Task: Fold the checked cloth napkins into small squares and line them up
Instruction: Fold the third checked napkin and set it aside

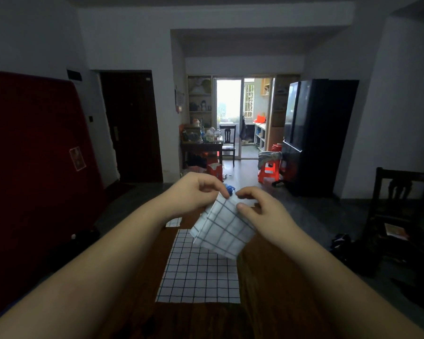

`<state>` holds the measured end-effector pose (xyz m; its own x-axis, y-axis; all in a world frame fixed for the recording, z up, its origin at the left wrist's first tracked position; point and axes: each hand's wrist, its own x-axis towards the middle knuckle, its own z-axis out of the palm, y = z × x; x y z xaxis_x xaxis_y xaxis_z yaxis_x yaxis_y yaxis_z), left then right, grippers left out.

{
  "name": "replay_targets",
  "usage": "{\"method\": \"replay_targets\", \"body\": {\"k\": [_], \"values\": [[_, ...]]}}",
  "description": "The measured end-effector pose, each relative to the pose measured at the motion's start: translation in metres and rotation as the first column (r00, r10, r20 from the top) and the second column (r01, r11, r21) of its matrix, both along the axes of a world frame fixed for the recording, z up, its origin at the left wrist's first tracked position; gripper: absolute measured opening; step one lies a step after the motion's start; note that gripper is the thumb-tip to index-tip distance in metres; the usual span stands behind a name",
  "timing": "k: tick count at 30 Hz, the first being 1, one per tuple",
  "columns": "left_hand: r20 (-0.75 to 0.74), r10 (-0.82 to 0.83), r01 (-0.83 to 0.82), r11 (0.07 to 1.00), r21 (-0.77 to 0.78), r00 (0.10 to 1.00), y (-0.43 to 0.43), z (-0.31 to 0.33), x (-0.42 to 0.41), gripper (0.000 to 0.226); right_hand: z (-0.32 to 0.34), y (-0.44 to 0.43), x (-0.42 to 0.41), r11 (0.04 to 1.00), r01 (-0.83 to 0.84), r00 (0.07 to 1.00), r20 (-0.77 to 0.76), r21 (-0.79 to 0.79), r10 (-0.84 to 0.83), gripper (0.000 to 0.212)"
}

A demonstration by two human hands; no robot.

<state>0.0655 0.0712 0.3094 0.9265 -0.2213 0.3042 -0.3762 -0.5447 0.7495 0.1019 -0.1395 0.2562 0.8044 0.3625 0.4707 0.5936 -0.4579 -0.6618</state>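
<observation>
A brown wooden table [274, 277] lies below the left hand [194, 192] and the right hand [262, 211]. Far to the left of the left hand stands a large red panel [34, 167], with a dark door [132, 128] beyond it. Past the right hand are an orange plastic stool [268, 171] and a tall black fridge [313, 135], and a dark wooden chair [402, 192] sits well off to its right.

We've got a dark wooden counter [267, 277] running away from us. One checked napkin [198, 272] lies flat and unfolded on it, near edge square to us. Further back by the left edge sits a small pale piece [173, 221], probably a folded napkin, too dim to confirm.
</observation>
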Motion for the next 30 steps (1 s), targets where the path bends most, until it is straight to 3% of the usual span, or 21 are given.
{"method": "replay_targets", "body": {"k": [4, 12, 19, 23, 30], "values": [[0.006, -0.051, 0.051, 0.998, 0.022, 0.999, -0.002, 0.002, -0.007, 0.011, 0.0, 0.004, -0.004, 1.0, -0.008, 0.997, -0.073, 0.018, 0.009, 0.006], [-0.045, 0.048, -0.048, 0.999, -0.009, 0.998, -0.007, -0.011, -0.014, 0.017, 0.0, 0.003, -0.011, 0.992, 0.055, 0.997, -0.066, 0.112, -0.048, 0.015], [0.003, 0.186, -0.185, 0.981, 0.065, 0.983, -0.018, -0.025, -0.014, 0.012, -0.007, 0.001, -0.017, 0.998, 0.059, 0.998, -0.034, 0.008, -0.059, 0.009], [0.02, 0.166, -0.167, 0.971, 0.173, 0.986, -0.025, -0.024, -0.016, 0.011, -0.004, 0.007, -0.022, 0.984, -0.003, 1.0, -0.028, 0.18, 0.008, 0.007], [0.105, 0.181, -0.202, 0.95, 0.239, 0.978, -0.03, -0.02, -0.018, 0.013, 0.005, 0.008, -0.022, 0.981, 0.02, 0.999, 0.044, 0.194, -0.029, 0.011]]}}
